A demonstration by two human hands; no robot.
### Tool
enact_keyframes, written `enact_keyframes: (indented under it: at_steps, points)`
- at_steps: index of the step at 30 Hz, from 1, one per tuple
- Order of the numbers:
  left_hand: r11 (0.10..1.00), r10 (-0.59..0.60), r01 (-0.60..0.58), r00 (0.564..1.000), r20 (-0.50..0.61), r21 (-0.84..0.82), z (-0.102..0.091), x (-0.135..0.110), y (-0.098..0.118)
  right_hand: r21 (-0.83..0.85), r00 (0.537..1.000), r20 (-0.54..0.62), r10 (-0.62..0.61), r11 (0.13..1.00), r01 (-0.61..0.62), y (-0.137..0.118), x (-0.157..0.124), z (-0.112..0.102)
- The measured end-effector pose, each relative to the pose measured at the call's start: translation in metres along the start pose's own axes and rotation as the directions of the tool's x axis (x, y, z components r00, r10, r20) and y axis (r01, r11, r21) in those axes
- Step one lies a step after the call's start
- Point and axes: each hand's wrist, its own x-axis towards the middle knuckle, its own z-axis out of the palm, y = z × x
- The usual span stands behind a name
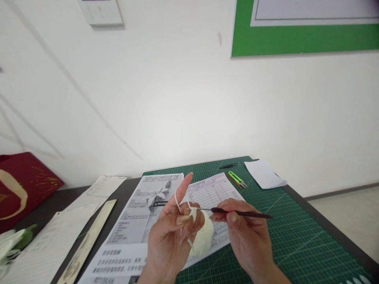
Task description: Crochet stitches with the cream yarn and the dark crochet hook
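My left hand pinches a small piece of white crochet work between thumb and fingers, its index finger raised with white yarn looped round it. In my right hand is a crochet hook with a dark handle, held like a pen. The hook's thin metal tip points left and meets the crochet work at my left fingertips. Behind my left hand a pale cream ball of yarn rests on a printed sheet, partly hidden by the fingers.
A printed pattern sheet and a table form lie on the green cutting mat. Further back are green thread snips, dark tweezers and white paper. To the left are a ruler, handwritten sheets and a red bag.
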Motion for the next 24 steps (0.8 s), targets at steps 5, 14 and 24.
enact_keyframes:
  at_steps: [5,14,24]
  points:
    - [1.000,0.026,-0.026,0.999,0.026,0.009,0.001,0.000,0.000,0.090,0.995,-0.077,0.066,0.994,-0.059,-0.005,0.003,0.004]
    - [0.999,-0.022,0.024,0.999,0.036,-0.041,0.001,0.000,0.002,0.140,0.995,-0.043,0.086,0.987,-0.079,-0.008,0.006,0.005]
    - [0.998,-0.047,0.048,0.999,0.002,-0.051,-0.001,0.000,0.006,0.159,0.989,-0.013,0.149,0.977,-0.145,-0.012,0.010,0.000]
